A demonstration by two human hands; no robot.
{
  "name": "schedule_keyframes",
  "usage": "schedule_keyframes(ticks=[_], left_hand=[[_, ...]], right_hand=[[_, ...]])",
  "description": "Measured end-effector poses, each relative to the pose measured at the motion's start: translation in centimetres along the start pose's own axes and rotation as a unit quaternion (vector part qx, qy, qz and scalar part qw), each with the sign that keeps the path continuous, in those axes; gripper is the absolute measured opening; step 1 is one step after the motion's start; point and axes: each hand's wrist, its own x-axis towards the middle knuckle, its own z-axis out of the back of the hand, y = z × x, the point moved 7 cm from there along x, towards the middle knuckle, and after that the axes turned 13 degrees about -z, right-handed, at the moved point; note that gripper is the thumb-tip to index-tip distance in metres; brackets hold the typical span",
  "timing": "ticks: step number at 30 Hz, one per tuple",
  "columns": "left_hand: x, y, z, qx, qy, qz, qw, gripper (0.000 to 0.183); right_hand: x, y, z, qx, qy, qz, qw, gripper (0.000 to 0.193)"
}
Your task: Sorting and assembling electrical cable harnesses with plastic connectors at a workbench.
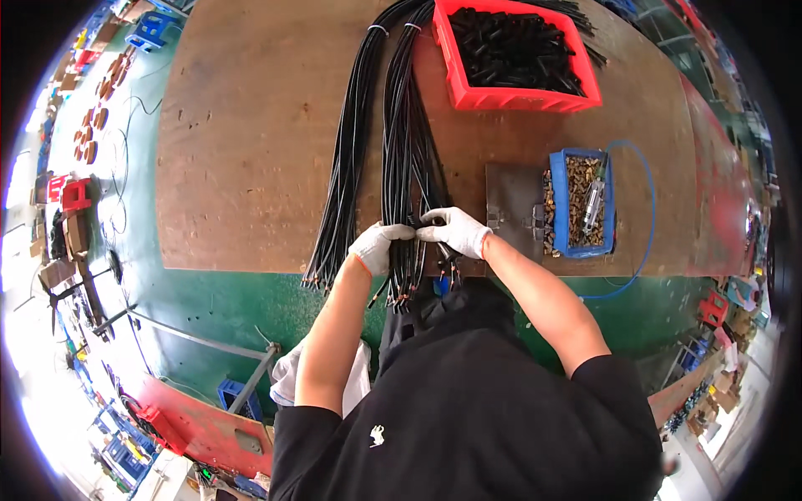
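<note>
My left hand (378,247), in a white glove, lies at the left side of a bundle of black cables (404,179), its fingers closed on cable near the lower ends. Close beside it, my right hand (456,233), also gloved, has thumb and fingers pinched together; a small dark piece shows at its fingers, too small to make out. Stripped ends with bare copper-coloured tips hang below the hands, over the table's near edge. A second black cable bundle (347,179) lies to the left. White ties bind both bundles farther up.
A red bin (528,101) of black tubular pieces stands at the far side of the wooden table (251,142). To the right, a blue bin (610,219) holds small brass-coloured parts and a metal tool (593,204) with a blue hose (654,213). A dark plate (511,196) lies beside it.
</note>
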Motion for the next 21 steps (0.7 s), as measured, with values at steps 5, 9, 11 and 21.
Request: schedule_keyframes(ticks=[5, 9, 11, 21], left_hand=[[-0.1, -0.1, 0.6, 0.065, -0.032, 0.004, 0.997, 0.018], [-0.3, -0.1, -0.3, 0.092, -0.059, -0.012, 0.994, 0.017], [0.2, 0.4, 0.0, 0.079, -0.054, -0.039, 0.995, 0.018], [-0.2, 1.0, -2.6, 0.048, -0.088, -0.083, 0.991, 0.032]], right_hand=[[-2.3, -5.7, -1.0, 0.079, 0.003, -0.057, 0.995, 0.059], [-5.2, -9.7, -2.2, 0.037, 0.022, -0.098, 0.994, 0.063], [-5.9, -11.4, -2.7, 0.041, 0.031, -0.097, 0.994, 0.062], [-10.4, -13.5, -3.7, 0.096, 0.091, -0.186, 0.974, 0.061]])
